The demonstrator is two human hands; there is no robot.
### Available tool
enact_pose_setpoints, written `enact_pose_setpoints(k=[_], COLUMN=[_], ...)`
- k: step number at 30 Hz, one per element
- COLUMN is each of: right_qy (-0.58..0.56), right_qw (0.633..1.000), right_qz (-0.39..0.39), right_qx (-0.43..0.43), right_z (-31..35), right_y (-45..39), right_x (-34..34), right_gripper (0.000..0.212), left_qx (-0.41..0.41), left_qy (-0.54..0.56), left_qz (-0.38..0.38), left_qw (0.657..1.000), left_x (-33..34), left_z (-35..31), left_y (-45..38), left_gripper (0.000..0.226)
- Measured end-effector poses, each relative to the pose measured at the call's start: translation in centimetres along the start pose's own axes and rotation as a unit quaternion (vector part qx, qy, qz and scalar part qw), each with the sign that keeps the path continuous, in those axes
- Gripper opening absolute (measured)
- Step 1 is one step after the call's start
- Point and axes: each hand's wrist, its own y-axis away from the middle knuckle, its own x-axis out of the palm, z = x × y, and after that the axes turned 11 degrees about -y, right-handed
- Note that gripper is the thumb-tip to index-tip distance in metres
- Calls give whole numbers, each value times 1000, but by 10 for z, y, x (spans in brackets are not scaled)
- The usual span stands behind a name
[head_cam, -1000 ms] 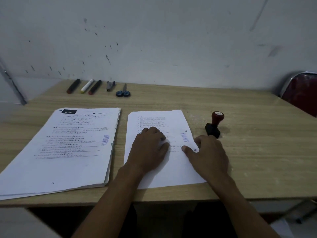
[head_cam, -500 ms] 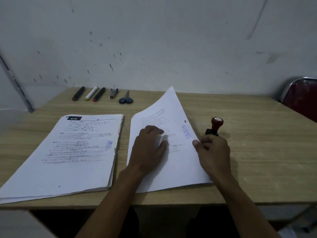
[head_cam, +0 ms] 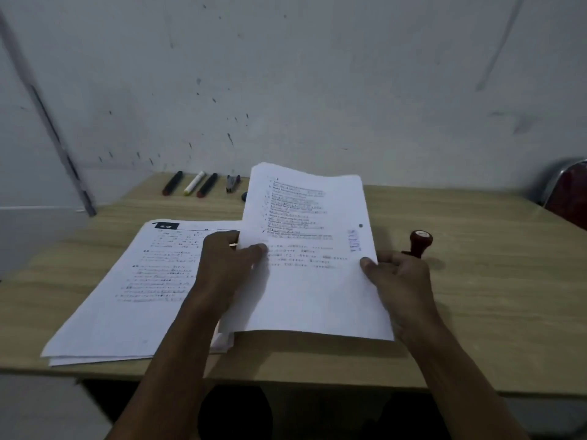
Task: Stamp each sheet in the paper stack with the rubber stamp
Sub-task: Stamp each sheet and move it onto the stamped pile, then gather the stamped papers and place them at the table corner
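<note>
Both hands held the stamped sheet raised at centre frame: my left hand pinched its left edge, my right hand gripped its right edge beside the blue mark. I judged it best to carry the sheet flat and low toward the paper stack at lower left, squaring corners before letting go so nothing creased. On the table, the rubber stamp stood upright just behind my right hand, untouched.
</note>
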Motion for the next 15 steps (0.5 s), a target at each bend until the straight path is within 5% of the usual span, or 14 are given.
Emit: enact_pose_setpoints(k=[8, 15], right_qy=[185, 344], right_qw=[976, 921], right_qz=[110, 162], right_qx=[-25, -86], right_z=[-28, -47], right_y=[20, 34], right_x=[79, 152], right_gripper=[22, 27], left_qx=[9, -29], left_qy=[-230, -342], left_qz=[-114, -152], left_qw=[966, 927], left_x=[-79, -132], left_z=[37, 75], left_y=[-13, -29], left_gripper=[33, 42])
